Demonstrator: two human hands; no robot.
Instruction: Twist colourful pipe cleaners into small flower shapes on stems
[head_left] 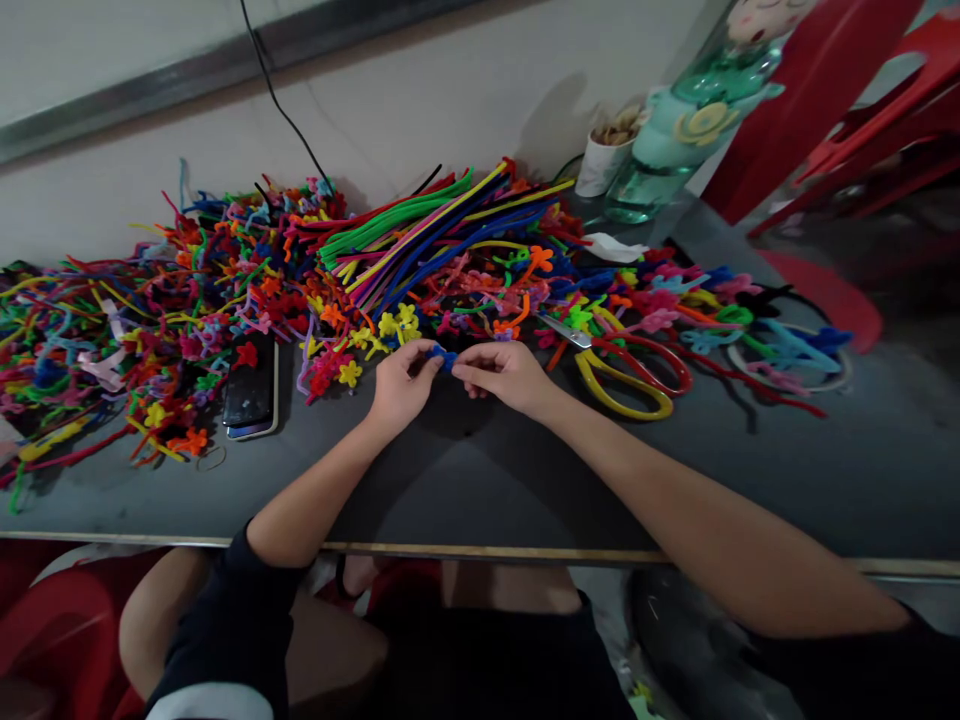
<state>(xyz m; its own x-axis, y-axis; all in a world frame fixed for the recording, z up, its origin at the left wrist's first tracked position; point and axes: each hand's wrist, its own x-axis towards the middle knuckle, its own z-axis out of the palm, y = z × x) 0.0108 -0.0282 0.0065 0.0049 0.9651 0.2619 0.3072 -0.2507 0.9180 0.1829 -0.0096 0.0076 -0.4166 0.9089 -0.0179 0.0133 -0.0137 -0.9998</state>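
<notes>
Between my two hands is a small blue pipe cleaner piece [442, 356], bent into a compact shape. My left hand [405, 382] pinches its left side with thumb and forefinger. From the other side my right hand [504, 374] grips it with the fingertips, which partly hide it. Just beyond my fingers lie yellow pipe cleaner flowers [397, 323]. Scissors [626, 370] with one red and one yellow handle rest right of my right hand, blades toward the pile.
A bundle of straight pipe cleaners [427, 235] tops a wide pile of coloured pieces [225, 270] along the wall. Phones [251, 390] lie at left. A green bottle [667, 140] and white cup [602, 165] stand at back right. The dark table's front edge [480, 550] is near my lap.
</notes>
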